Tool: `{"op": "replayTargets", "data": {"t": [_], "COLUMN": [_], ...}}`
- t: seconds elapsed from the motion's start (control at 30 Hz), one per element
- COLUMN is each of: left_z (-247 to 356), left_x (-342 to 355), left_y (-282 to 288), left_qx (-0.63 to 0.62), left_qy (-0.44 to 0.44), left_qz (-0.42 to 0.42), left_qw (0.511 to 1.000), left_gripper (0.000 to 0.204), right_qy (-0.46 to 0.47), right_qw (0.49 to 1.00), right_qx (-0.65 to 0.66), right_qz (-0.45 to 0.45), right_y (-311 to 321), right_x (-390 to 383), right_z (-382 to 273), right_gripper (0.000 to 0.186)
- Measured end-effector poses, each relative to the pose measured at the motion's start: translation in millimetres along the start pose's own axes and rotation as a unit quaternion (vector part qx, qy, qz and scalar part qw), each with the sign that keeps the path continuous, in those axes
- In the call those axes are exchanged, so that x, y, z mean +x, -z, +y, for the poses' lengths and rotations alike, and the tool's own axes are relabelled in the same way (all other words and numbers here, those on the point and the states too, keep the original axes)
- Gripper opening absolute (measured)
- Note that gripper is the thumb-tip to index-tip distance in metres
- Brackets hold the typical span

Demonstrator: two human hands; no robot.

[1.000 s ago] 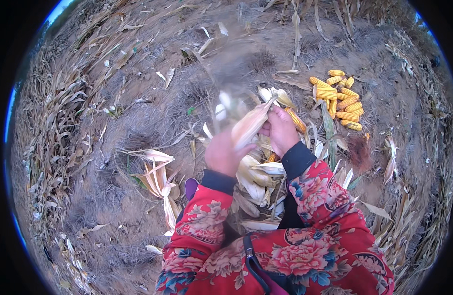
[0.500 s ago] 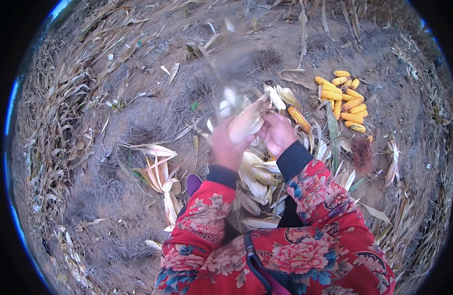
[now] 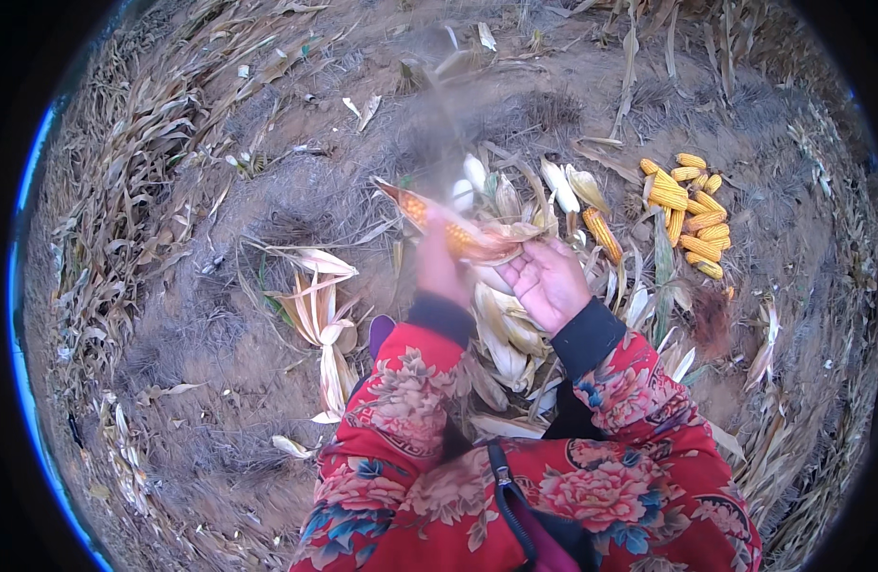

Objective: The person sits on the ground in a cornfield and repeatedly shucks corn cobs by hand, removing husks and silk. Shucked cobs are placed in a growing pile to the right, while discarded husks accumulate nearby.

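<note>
An ear of corn [image 3: 477, 238] lies slantwise between my two hands, its orange kernels bare toward the upper left end and pale husk still around the lower right end. My left hand [image 3: 442, 265], a little blurred, is closed around its middle. At the husk-covered end is my right hand [image 3: 553, 286], palm turned up, its fingertips curled against the husk. Just beneath both hands lies a heap of husk-covered ears [image 3: 506, 334]. One bare yellow cob [image 3: 602, 235] rests on the ground beyond my right hand.
A pile of bare yellow cobs [image 3: 703, 229] lies to the right. Dry spread husks [image 3: 323, 329] lie on the left, near a purple shoe tip [image 3: 381, 331]. Whitish husked pieces [image 3: 559, 185] lie ahead. Dry stalks and leaves [image 3: 124, 191] cover the field's left side.
The husk has come open on the ear, so its kernels now show. The ear has tilted, its bare end pointing to the upper left. My right hand has turned palm up.
</note>
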State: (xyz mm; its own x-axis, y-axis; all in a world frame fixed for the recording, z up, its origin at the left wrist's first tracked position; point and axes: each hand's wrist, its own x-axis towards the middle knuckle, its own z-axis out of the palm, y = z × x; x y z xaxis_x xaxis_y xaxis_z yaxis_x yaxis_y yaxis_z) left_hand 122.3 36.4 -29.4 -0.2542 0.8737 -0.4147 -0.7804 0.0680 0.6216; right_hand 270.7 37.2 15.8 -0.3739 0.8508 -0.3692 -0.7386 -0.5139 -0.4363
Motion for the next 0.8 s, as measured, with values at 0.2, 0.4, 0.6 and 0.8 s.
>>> {"op": "replayTargets", "data": {"t": [0.2,0.4,0.6,0.8], "left_z": [55,83,85,91], "left_x": [22,37,35,23], "left_y": [25,61,60,46], "left_qx": [-0.049,-0.081,-0.051,-0.059], "left_qy": [-0.073,-0.156,-0.241,-0.225], "left_qz": [0.194,0.201,0.199,0.2], "left_qw": [0.977,0.964,0.949,0.952], "left_gripper": [0.053,0.065,0.067,0.061], "right_qy": [0.037,0.052,0.201,0.363], "right_qw": [0.998,0.993,0.883,0.496], "right_qx": [0.006,-0.104,-0.415,-0.787], "right_qz": [-0.054,0.018,0.084,-0.046], "right_y": [10,26,27,2], "right_x": [-20,-11,3,-10], "right_z": [-24,-38,-60,-51], "right_gripper": [0.024,0.023,0.043,0.034]}}
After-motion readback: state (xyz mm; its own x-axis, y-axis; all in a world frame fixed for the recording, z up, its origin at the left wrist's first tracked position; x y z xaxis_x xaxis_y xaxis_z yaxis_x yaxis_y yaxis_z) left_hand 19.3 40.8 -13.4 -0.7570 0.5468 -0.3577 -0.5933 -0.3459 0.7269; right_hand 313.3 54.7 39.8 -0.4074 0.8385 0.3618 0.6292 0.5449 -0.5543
